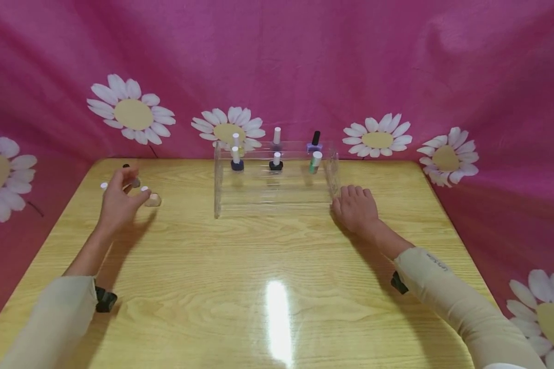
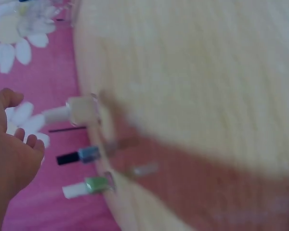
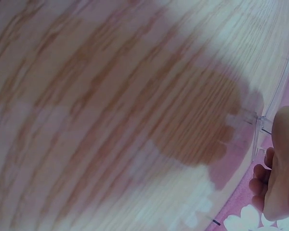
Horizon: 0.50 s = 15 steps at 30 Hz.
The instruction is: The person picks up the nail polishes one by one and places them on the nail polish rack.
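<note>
My left hand (image 1: 120, 202) is over the table's far left, its thumb and fingers spread apart with nothing gripped. Close to its thumb stands a beige nail polish bottle (image 2: 83, 111) with a white cap. Behind that are a blue bottle (image 2: 89, 154) with a black cap and a green one (image 2: 97, 184) with a white cap. My right hand (image 1: 357, 210) rests at the right side of a clear stepped rack (image 1: 218, 189), its thumb side against the end panel and its fingers loosely bent. Several nail polish bottles stand on the rack's upper steps, including a dark blue one (image 1: 237, 165) and a black one (image 1: 275, 165).
A green bottle (image 1: 314, 166) with a white cap leans slightly on the rack, in front of a purple bottle (image 1: 314, 147). The rack stands near the back edge of the wooden table (image 1: 203, 287). A pink flowered cloth (image 1: 286, 66) hangs behind and beside it.
</note>
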Available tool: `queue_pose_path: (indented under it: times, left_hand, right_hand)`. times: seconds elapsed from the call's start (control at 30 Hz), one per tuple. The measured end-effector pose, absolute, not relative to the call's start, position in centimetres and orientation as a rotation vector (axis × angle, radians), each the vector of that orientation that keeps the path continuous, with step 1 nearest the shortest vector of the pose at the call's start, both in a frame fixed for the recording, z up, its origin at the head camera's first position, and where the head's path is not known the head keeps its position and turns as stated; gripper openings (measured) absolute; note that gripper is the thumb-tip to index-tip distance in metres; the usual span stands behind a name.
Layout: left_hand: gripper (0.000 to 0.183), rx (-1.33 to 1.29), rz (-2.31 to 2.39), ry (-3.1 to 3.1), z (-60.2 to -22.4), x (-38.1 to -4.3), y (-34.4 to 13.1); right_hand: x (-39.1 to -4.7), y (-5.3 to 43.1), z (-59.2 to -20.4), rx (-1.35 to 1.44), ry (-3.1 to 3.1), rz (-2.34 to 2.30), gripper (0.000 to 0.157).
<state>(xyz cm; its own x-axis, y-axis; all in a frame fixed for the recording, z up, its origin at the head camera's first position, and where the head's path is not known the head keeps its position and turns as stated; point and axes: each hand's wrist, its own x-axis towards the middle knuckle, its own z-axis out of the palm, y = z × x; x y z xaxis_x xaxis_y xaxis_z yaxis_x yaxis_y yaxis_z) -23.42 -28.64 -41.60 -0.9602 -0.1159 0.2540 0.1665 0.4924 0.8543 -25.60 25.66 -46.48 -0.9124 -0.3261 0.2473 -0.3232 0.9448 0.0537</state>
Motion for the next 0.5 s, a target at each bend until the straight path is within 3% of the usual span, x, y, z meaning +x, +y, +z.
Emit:
queue_pose_path:
  times: [0.5]
  left_hand:
    - [0.062,-0.099,-1.532,-2.599,-44.0,-24.1,-30.6]
  right_hand:
    - [-25.5,25.6,-46.5,0.479,-2.825,-0.015,0.033]
